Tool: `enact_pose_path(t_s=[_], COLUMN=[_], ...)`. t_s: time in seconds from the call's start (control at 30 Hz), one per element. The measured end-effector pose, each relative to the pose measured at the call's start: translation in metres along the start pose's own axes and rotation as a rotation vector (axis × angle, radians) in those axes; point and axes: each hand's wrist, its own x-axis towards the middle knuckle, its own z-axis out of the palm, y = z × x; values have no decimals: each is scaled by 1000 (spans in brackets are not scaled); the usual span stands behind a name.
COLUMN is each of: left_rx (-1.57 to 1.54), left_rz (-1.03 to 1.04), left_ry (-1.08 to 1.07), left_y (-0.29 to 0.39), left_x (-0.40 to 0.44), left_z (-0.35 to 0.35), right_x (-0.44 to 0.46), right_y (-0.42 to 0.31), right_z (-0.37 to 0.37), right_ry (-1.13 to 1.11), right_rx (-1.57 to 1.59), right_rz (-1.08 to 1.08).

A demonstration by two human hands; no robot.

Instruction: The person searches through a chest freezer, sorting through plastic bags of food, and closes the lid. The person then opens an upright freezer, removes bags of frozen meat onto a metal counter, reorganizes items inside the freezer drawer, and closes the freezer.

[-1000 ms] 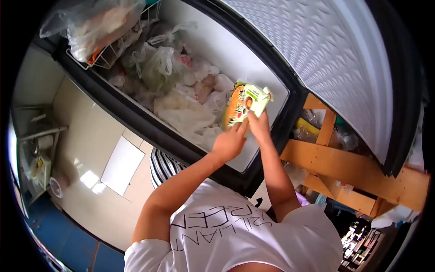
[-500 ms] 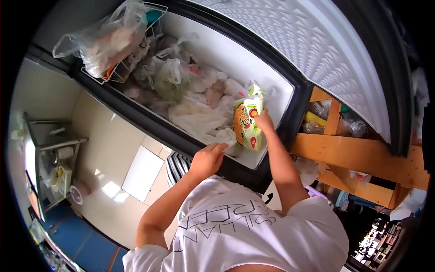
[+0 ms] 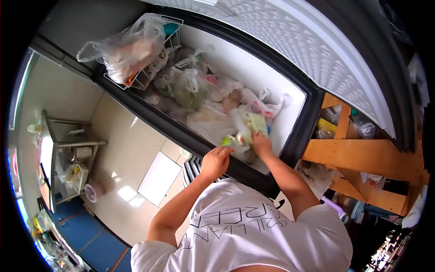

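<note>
At the far left, a metal-framed table (image 3: 78,144) is seen above the pale floor, with a round pink tub (image 3: 94,192) near it and a white rectangular mat (image 3: 158,179) farther right. A clear plastic bag (image 3: 133,51) is held in a white wire basket (image 3: 174,40) at the left end of the chest freezer (image 3: 253,61), beside knotted plastic bags (image 3: 190,88) heaped inside. The left hand (image 3: 217,162) is placed at the near rim, fingers slightly bent and close together; whether anything is gripped cannot be told. Inside, toward the right end, the pale green printed package (image 3: 257,122) is laid on the bags. Its near edge is touched by the fingers of the right hand (image 3: 261,143), whose thumb is hidden, so a grip cannot be confirmed. Farther right, a wooden frame (image 3: 362,156) is seen.
</note>
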Motion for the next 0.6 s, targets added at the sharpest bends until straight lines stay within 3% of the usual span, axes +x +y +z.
enact_pose_path(t_s=[0.1,0.13,0.2,0.23,0.3,0.33,0.4,0.47,0.53,0.6], left_rx=[-13,-22,-27,-38,-90,-98,-101,-106,-116,-48], left_rz=[-15,-4,-2,-9,-35,-51,-71,-77,-118,-141], left_ry=[-30,-21,-27,-34,-24,-17,7,43,86,178], left_y=[-1,-1,1,1,6,6,-1,-6,-18,-35], left_x=[-2,-4,-5,-6,-8,-9,-16,-15,-14,-3], left_z=[-2,-1,-3,-5,-11,-13,-14,-25,-37,-54], right_x=[3,10,33,41,39,32,18,-2,-40,-80], right_y=[-14,-13,-7,-12,-26,-28,-27,-26,-41,-51], right_z=[28,49,82,64,-5,-28,-71,-129,-224,-299], right_ry=[-46,-36,-278,-263,-749,-736,-367,-26,150,457], right_rx=[-68,-64,62,63,-121,-125,67,455,707,726], right_rz=[-200,-205,-81,-102,-185,-200,-244,-428,-526,-576])
